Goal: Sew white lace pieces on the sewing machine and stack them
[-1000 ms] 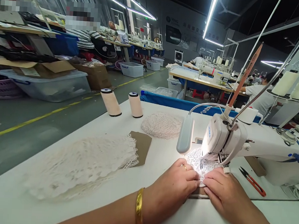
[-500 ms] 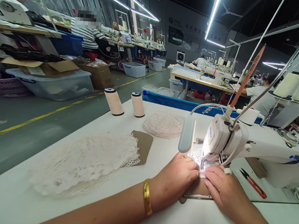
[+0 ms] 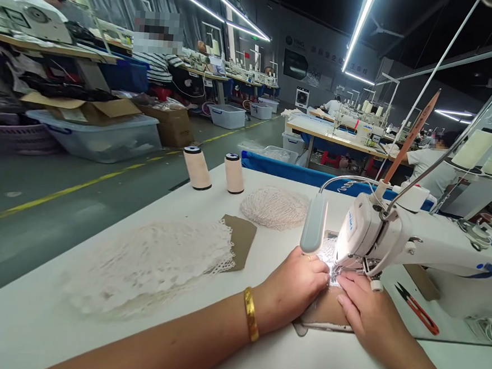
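Observation:
My left hand [image 3: 293, 292] and my right hand [image 3: 367, 311] lie side by side on the white table [image 3: 258, 365], fingers pressed flat on a small piece of white lace [image 3: 329, 256] under the head of the white sewing machine [image 3: 394, 240]. Most of the lace is hidden beneath the machine head and my fingers. A brown card piece [image 3: 325, 311] shows between my hands. My left wrist wears a gold bangle. The machine's small lamp [image 3: 313, 231] lights the lace.
A wide stack of white lace pieces [image 3: 156, 262] lies left on a brown card [image 3: 242, 240]. A smaller lace pile [image 3: 276, 207] and two thread cones [image 3: 215, 171] stand farther back. Red-handled snips [image 3: 418, 309] lie right. Other people sit at machines beyond.
Both hands slid forward toward the needle, pushing the lace farther under the machine head; less lace shows in front of it now. The view shifted slightly.

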`<state>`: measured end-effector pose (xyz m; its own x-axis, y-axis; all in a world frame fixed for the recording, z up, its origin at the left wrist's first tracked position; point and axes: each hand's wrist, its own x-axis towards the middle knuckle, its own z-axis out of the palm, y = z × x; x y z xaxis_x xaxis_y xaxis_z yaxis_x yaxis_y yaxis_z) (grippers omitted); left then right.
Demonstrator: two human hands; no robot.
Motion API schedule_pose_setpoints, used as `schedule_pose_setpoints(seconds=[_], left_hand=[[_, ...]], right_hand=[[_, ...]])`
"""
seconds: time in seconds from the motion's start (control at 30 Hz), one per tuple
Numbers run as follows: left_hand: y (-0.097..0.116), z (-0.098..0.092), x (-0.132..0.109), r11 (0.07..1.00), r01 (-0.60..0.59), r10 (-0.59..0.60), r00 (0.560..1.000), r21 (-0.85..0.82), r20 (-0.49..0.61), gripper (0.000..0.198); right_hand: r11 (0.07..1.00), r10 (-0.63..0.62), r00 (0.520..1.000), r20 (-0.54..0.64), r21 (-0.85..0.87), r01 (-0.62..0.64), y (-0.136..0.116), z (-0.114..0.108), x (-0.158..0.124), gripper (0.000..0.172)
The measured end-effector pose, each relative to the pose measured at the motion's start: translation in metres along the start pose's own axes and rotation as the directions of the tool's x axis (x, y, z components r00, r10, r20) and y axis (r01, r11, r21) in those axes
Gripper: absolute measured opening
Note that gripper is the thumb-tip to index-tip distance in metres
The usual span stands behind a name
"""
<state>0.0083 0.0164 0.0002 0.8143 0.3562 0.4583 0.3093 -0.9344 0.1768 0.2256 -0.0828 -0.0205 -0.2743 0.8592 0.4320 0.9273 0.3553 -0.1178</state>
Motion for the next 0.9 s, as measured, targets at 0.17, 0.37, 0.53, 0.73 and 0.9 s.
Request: schedule_pose_setpoints(seconds=[0.17, 0.37, 0.53, 0.73, 0.9], left_hand=[[0.001, -0.003, 0.001, 1.0, 0.016, -0.017, 1.0, 0.002, 0.013, 0.026], [0.003, -0.021, 0.002, 0.981, 0.165, -0.172, 0.983, 0.1, 0.068, 0.015], [0.016, -0.034, 0.001, 0.996, 0.078, -0.073, 0.989, -0.034, 0.125, 0.041], [0.006, -0.03, -0.005, 0.988, 0.062, -0.048, 0.994, -0.144, 0.095, 0.022], [0.007, -0.025, -0.011, 0.974, 0.023, 0.013, 0.987, -0.227, 0.159, 0.022]], right_hand=[[1.0, -0.001, 1.0, 0.016, 0.005, 0.001, 0.0, 0.0, 0.0, 0.036], [0.999, -0.012, 1.0, -0.023, 0.033, 0.013, -0.002, -0.005, 0.0, 0.035], [0.973, -0.135, 0.988, -0.072, 0.178, 0.146, -0.014, -0.02, 0.004, 0.032], [0.947, -0.204, 0.979, 0.022, 0.257, 0.191, -0.019, -0.022, 0.008, 0.029], [0.998, -0.069, 0.997, 0.028, 0.008, 0.069, -0.004, -0.023, 0.002, 0.028]])
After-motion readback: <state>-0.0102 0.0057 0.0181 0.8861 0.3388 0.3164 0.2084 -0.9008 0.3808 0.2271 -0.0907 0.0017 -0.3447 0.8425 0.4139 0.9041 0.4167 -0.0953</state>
